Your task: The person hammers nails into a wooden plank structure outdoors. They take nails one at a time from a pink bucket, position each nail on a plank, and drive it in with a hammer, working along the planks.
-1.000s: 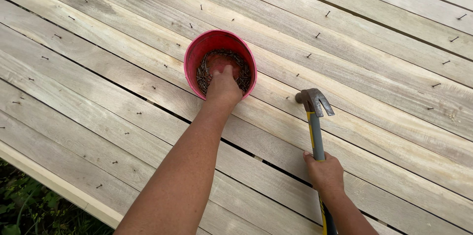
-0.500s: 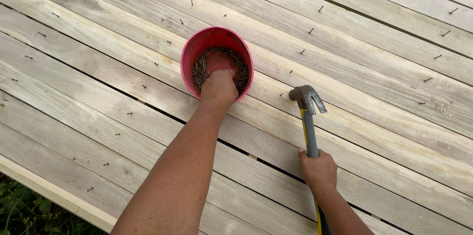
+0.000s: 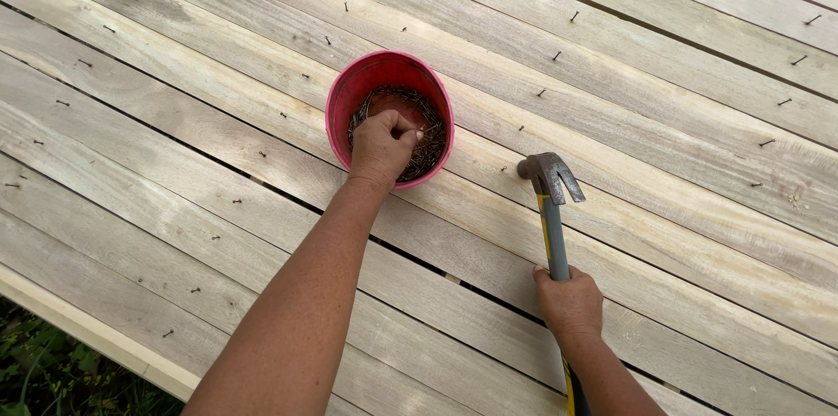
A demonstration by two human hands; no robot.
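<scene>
Left hand (image 3: 382, 147) is closing fingers inside the round pink plastic bucket of nails (image 3: 389, 117) at frame centre (contents pinched unclear). Right hand (image 3: 569, 301), lower right, is gripping the yellow-handled steel claw hammer (image 3: 548, 206), handle running upward.

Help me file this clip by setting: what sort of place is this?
Probably an outdoor carpentry site: bare wooden planks studded with half-driven nails, a red bucket of nails, a claw hammer, and greenery past the edge.
</scene>
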